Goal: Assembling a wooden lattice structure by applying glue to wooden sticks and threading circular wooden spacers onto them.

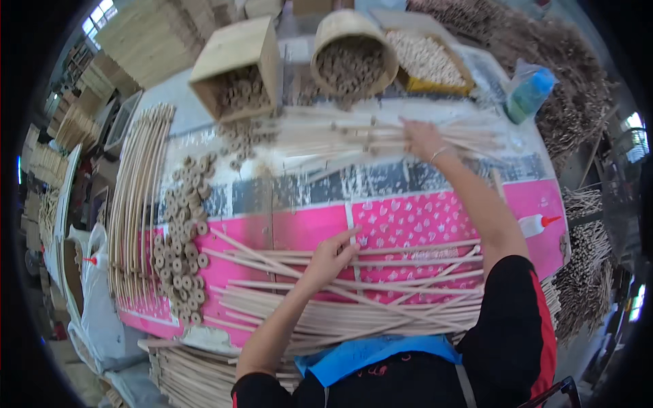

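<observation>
My left hand (330, 258) is over the pink patterned cloth, its index finger and thumb apart and nothing visible between them. Long pale wooden sticks (394, 313) lie below and beside it, several crossing at angles. My right hand (427, 141) reaches to the back of the table, over a loose spread of thin sticks (469, 136). Its fingers are at these sticks, but blur hides whether they grip any. Small ring-shaped wooden pieces (182, 251) are heaped left of my left hand, and more (241, 139) lie toward the back.
Sticks with rings on their ends (139, 204) lie in a row at left. Along the back are a wooden box (235, 58), a round tub (354, 51) and a yellow-edged tray (428, 61). A blue-capped bottle (530, 95) and a red-tipped glue bottle (537, 224) are at right.
</observation>
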Tool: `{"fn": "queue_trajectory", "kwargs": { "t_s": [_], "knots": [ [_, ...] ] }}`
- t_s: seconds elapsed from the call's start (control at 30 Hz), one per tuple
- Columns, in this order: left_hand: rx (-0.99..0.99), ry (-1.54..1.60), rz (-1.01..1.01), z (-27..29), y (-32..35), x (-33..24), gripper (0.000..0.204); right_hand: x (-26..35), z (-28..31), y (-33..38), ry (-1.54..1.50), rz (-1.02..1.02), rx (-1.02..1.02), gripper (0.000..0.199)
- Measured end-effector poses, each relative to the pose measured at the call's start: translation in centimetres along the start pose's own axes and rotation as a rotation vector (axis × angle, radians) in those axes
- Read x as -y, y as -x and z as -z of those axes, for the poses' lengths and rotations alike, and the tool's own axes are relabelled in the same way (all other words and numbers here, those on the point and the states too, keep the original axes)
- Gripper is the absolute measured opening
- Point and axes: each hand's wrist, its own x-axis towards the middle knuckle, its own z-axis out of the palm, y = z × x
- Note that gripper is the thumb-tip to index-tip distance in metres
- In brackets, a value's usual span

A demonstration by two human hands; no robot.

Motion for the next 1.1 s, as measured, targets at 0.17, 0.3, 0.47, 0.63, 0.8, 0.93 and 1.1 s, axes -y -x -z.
{"fn": "queue_trajectory", "kwargs": {
  "t_s": [0.17,0.3,0.47,0.63,0.8,0.93,1.1],
  "knots": [
    [-0.058,0.15,-0.02,2.1,1.1,-1.5,0.043,1.5,3.7,3.0,-0.174,0.156,-0.141,0.1],
    [-0.353,0.265,0.043,5.7,6.6,-4.1,0.04,11.0,7.2,16.8,-0.598,0.351,0.245,0.103],
    [-0.443,0.351,-0.044,7.0,10.5,-2.9,0.035,18.9,5.8,27.8,-0.359,0.24,0.298,0.123],
    [-0.453,0.416,0.0,6.5,13.6,-2.7,0.03,18.2,4.3,26.2,-0.376,0.215,0.103,0.082],
    [-0.467,0.528,-0.007,6.5,14.9,-1.7,0.034,16.9,2.3,24.5,-0.404,0.266,-0.046,0.047],
    [-0.433,0.568,0.016,6.6,14.6,0.6,0.033,15.9,1.8,24.1,-0.415,0.314,0.167,0.033],
    [-0.511,0.594,-0.062,7.6,14.1,-0.7,0.027,14.3,6.0,23.6,-0.406,0.211,0.194,0.034]
  ]
}}
